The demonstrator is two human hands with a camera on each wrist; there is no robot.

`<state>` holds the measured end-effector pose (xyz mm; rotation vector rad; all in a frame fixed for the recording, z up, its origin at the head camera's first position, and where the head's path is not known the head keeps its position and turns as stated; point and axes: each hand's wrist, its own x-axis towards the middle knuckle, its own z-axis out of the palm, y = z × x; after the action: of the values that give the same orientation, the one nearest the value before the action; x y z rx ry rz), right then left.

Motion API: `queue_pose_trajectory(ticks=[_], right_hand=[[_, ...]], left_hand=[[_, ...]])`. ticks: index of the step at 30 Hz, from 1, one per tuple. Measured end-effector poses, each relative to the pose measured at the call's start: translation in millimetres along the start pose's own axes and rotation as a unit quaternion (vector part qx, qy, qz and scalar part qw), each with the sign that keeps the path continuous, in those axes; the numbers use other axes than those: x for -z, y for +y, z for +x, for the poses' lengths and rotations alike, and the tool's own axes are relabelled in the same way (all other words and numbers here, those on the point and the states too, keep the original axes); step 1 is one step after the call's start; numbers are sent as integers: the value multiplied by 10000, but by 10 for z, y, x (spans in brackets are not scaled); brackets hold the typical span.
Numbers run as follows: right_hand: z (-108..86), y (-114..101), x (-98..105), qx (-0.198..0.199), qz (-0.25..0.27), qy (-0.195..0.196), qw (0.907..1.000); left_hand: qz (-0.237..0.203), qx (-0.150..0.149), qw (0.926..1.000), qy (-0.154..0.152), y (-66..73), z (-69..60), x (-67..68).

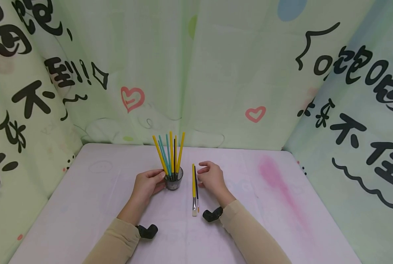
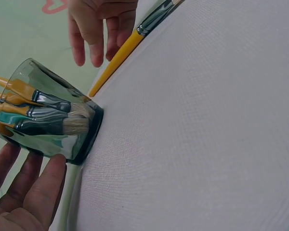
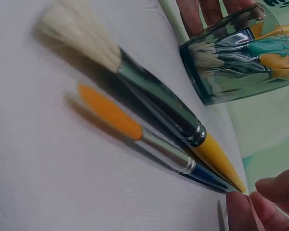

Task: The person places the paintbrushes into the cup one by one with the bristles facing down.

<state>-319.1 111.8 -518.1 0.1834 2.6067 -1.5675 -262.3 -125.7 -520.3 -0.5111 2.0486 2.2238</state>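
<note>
A clear glass cup (image 1: 173,183) stands upright on the table, with several yellow-, teal- and dark-handled paintbrushes (image 2: 48,110) in it, bristles down. My left hand (image 1: 147,184) holds the cup from its left side, fingertips against the glass. To the cup's right lie two brushes side by side: a flat yellow-handled paintbrush (image 1: 194,187) with pale bristles and a thinner dark-blue-handled paintbrush (image 3: 164,153) with an orange tip. Just right of their handles is my right hand (image 1: 213,178), fingers loosely bent and holding nothing. Its fingertips (image 3: 238,211) are close to the handle ends; contact is unclear.
A pale pink cloth (image 1: 249,234) covers the table, with a darker pink streak on its right side. Printed light-green curtains (image 1: 229,73) enclose the back and both sides. Black wrist devices (image 1: 147,231) sit at both sleeves.
</note>
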Motion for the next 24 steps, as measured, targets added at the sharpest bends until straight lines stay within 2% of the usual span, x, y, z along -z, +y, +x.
queue_pose_trajectory(ticks=[6,17,24], right_hand=[[-20,9,-13,-46,-474,-169,9987],[-7,18,-58,120,-1129,-289,9931],[-41,0,-46,411,-1912,-159,9806]], left_hand=[[16,-4,10000,13,-1,-4,-2],[-19,13,10000,19,-1,-4,-5],[-35,-10,10000,15,-6,-4,-5]])
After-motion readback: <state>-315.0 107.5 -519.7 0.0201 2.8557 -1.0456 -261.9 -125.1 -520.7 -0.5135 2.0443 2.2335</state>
